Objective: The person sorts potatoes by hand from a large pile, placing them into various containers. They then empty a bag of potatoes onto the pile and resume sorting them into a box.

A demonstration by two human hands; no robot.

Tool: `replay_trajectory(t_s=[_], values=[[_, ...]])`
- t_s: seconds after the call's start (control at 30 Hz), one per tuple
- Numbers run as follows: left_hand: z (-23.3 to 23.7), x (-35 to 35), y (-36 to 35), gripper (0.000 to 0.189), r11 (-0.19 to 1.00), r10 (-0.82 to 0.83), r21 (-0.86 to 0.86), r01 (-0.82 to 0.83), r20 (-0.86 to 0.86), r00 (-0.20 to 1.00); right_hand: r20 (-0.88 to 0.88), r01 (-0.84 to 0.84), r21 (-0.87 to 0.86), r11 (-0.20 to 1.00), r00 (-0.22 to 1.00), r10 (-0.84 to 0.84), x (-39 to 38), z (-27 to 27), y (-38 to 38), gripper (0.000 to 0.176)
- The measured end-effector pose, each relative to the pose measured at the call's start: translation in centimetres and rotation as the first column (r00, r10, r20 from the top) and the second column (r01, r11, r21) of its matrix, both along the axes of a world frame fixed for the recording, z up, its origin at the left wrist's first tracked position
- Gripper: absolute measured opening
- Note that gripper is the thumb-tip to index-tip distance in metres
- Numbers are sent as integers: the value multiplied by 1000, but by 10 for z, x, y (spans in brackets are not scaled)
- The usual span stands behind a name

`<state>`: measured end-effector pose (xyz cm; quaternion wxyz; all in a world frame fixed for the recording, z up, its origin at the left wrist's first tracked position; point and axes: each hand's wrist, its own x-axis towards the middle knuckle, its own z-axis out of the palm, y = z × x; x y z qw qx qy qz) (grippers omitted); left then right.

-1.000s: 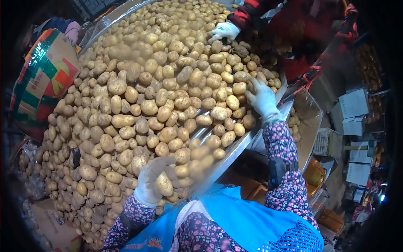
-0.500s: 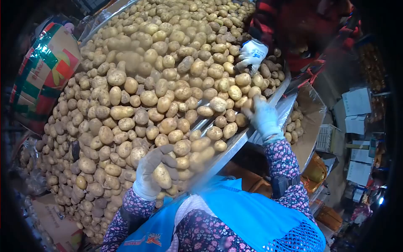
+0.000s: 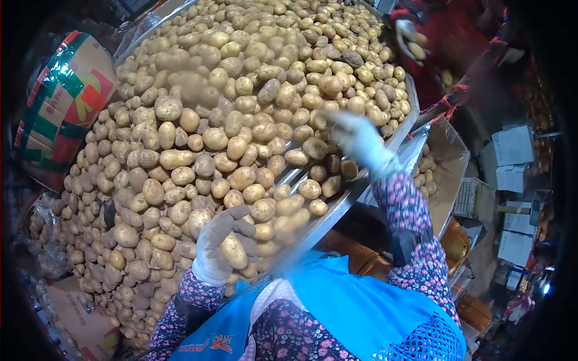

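My left hand [image 3: 220,243], in a grey and white glove, is closed around a potato [image 3: 233,251] at the near edge of a large heap of potatoes [image 3: 174,159]. My right hand [image 3: 361,139], in a pale glove and smeared by motion, reaches over the heap's right side. Its fingers look stretched out towards the potatoes, and I make out nothing held in them. Below it, several potatoes lie beside the metal rim [image 3: 337,207] of the sorting table, where strips of bare metal show between them.
Across the table a co-worker's gloved hand [image 3: 409,39] holds potatoes. A cardboard box [image 3: 448,159] with potatoes stands beyond the right rim. A taped banana carton [image 3: 66,105] is at the left. Red cord [image 3: 448,103] hangs near the table's right corner.
My right hand has moved up and left from the rim over the potatoes. The co-worker's hand has drawn back from the heap with potatoes in it. My left hand stays put.
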<state>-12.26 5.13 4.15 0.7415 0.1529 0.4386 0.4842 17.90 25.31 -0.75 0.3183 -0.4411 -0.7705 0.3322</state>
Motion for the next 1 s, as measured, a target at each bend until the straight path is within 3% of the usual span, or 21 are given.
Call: replay_trajectory(t_s=[0.03, 0.07, 0.1, 0.2, 0.23, 0.27, 0.33, 0.37, 0.43, 0.53, 0.6, 0.67, 0.73, 0.8, 0.87, 0.93, 1.0], values=[[0, -2, 1, 47, 1000, 2, 5, -2, -2, 1000, 341, -206, 60, 977, 924, 174, -3, 3, -12, 32], [1, -4, 1, 57, 999, -46, -10, 45, -35, 998, 579, -361, 167, 918, 789, 205, -4, -2, -18, 33], [1, -5, 2, 66, 995, -95, -28, 94, -66, 993, 569, -315, 218, 924, 810, 142, -1, -10, -16, 34], [4, -4, 3, 68, 989, -141, 13, 145, -148, 979, 645, -192, 337, 922, 760, -77, 23, -25, 8, 38], [4, -2, 0, 68, 989, -142, 9, 145, -148, 979, 629, -149, 300, 942, 773, -78, 40, -34, 26, 38], [2, 0, -1, 56, 998, -67, -6, 66, -67, 996, 739, -204, 456, 867, 629, -241, 52, -37, 38, 40], [1, 1, 0, 45, 1000, 17, -15, -17, 12, 1000, 698, -15, 459, 888, 625, -350, 62, -33, 48, 42], [0, 0, 0, 45, 1000, 15, -1, -15, -4, 1000, 697, -16, 459, 888, 626, -349, 64, -34, 48, 42], [0, 0, -1, 45, 1000, 13, 9, -12, -17, 1000, 445, 247, 411, 878, 786, -429, 68, -37, 48, 44], [1, 0, 0, 44, 1000, 7, 7, -7, -58, 998, 319, 226, 376, 899, 879, -354, 61, -29, 18, 48], [6, -3, 3, 68, 995, -105, -10, 104, -124, 987, 240, 102, 268, 958, 956, -168, 35, -13, -15, 48], [1, -5, 0, 67, 996, -92, 10, 93, -83, 992, 416, -158, 242, 957, 908, 45, -2, 4, -51, 48], [-2, -5, 0, 67, 996, -85, 31, 86, -36, 996, 550, -352, 312, 883, 824, 134, -24, -3, -71, 46], [-3, -2, 0, 46, 1000, 8, -7, -8, -1, 1000, 542, -360, 324, 875, 829, 140, -21, -21, -65, 44], [-3, -4, 0, 46, 1000, -10, -11, 10, -31, 999, 574, -368, 318, 874, 808, 131, -11, -29, -52, 36], [-4, -4, -1, 46, 999, -30, -20, 29, -61, 998, 702, -246, 266, 932, 712, -13, -1, -5, -30, 31], [-6, -5, -1, 45, 1000, 11, -28, -9, 60, 998, 635, -211, 473, 855, 755, -165, 32, -33, 4, 30]])
